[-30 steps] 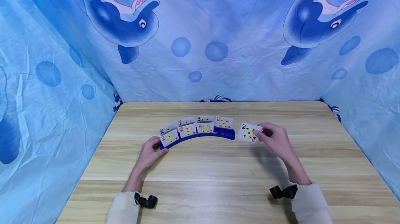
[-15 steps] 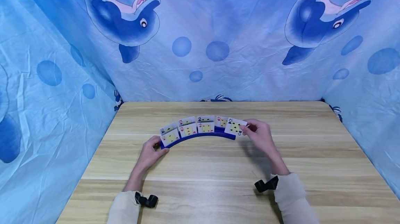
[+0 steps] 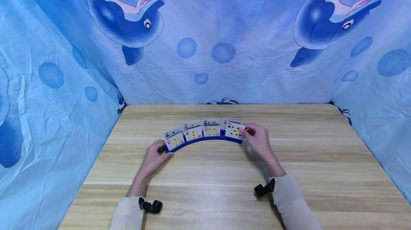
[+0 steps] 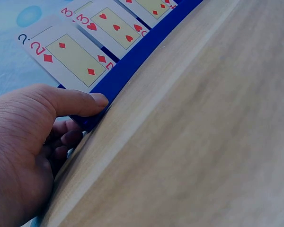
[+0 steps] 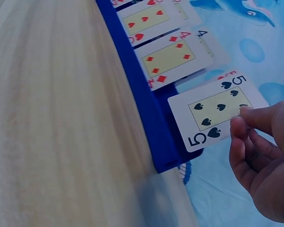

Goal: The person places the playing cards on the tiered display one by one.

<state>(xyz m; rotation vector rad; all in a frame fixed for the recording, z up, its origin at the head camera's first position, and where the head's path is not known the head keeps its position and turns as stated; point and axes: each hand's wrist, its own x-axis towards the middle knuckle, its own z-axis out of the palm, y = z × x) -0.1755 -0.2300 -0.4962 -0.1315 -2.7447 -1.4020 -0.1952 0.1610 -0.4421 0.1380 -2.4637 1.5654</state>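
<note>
A curved blue card holder (image 3: 205, 139) stands on the table with playing cards in two rows. My left hand (image 3: 155, 157) grips its left end, the thumb on the front face in the left wrist view. Beside that thumb stands the two of diamonds (image 4: 75, 61), then the three of hearts (image 4: 114, 27). Between thumb and fingers, my right hand (image 3: 258, 139) pinches the five of spades (image 5: 217, 111) at the holder's right end, in front of a red five (image 3: 225, 123) that it mostly covers. Left of it is the four of diamonds (image 5: 173, 56).
The wooden table (image 3: 205, 183) reaches out around the holder on all sides. Blue dolphin-print cloth (image 3: 205, 16) hangs behind it and at both sides. A black wrist mount (image 3: 264, 189) sits on the right sleeve, another (image 3: 151, 205) on the left.
My right hand has carried the five of spades leftward from beside the holder to its right end, over the red five. The left hand keeps its grip in place.
</note>
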